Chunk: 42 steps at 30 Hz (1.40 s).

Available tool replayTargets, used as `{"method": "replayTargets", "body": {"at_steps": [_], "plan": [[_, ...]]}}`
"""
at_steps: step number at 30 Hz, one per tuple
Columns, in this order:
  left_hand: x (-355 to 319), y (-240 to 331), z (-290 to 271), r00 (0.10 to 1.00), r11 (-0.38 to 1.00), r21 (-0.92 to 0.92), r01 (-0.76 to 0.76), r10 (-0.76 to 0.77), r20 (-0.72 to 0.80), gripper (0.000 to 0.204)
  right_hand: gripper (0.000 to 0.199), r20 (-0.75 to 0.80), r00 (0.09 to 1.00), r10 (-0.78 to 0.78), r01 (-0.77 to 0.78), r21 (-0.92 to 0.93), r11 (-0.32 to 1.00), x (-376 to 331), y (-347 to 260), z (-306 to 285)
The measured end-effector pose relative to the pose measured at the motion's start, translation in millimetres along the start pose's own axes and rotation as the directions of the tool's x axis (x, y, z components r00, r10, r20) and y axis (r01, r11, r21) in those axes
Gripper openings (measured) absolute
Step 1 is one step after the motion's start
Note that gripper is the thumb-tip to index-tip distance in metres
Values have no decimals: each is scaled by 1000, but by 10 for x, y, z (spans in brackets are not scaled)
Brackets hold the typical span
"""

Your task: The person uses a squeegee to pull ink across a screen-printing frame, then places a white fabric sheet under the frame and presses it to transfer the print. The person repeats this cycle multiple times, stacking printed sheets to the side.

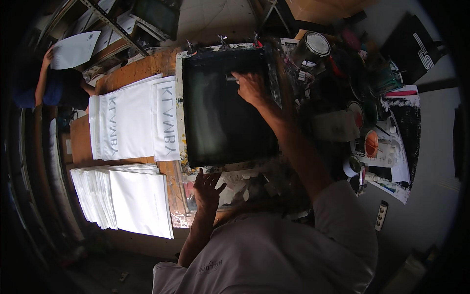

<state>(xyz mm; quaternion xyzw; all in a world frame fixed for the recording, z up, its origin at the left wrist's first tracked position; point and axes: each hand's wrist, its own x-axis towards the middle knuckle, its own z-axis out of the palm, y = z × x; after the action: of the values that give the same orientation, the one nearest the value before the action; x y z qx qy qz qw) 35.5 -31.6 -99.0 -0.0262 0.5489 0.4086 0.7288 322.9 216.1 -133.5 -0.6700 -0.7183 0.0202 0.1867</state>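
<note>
A: Nearest the camera is the person's own white shirt (274,255), filling the lower middle. Both forearms rise out of it toward the bench.

B: And the left hand?

A: The left hand (206,188) lies flat with fingers spread, holding nothing, pressing on the near edge of the frame of the dark printing screen (225,108). The forearm comes nearly straight up from the shirt.

B: The right?

A: The right hand (250,87) reaches far across, arm stretched long and slanting left, fingers curled down over the handle of a squeegee (231,77) near the screen's far edge. The handle is mostly hidden, so the hold itself is hard to judge.

B: How much room around the screen?

A: Little. On its left edge, printed white bags (132,117) lie just beside the frame, with a stack of white bags (127,198) nearer the bench corner. On the right, a paint can (311,49) and a cluttered spread of pots (364,142) stand close. The wooden bench (137,68) shows bare only at its far left. Beyond that corner another person (54,83) holds up a white sheet.
</note>
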Motion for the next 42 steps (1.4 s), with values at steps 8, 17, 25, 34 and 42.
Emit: {"method": "replayTargets", "body": {"at_steps": [8,17,25,34,42], "plan": [[-24,-30,-177,987,997,-17,-72,73,143,66,34,147,988,45,-91,327,941,-398,-241,-740],[-478,679,374,809,934,-45,-353,329,488,34,51,-104,994,-20,57,369,928,-1463,-1115,-2045],[1752,2341,666,581,318,709,-630,798,158,65,39,-367,923,-118,247,327,912,44,-1064,-2990],[1828,2176,948,251,-309,607,-732,706,663,13,37,-244,950,193,-155,166,974,508,-1523,-3472],[-42,1823,306,439,154,494,-856,720,537,14,37,-77,984,162,-130,318,939,683,-1438,-3712]]}}
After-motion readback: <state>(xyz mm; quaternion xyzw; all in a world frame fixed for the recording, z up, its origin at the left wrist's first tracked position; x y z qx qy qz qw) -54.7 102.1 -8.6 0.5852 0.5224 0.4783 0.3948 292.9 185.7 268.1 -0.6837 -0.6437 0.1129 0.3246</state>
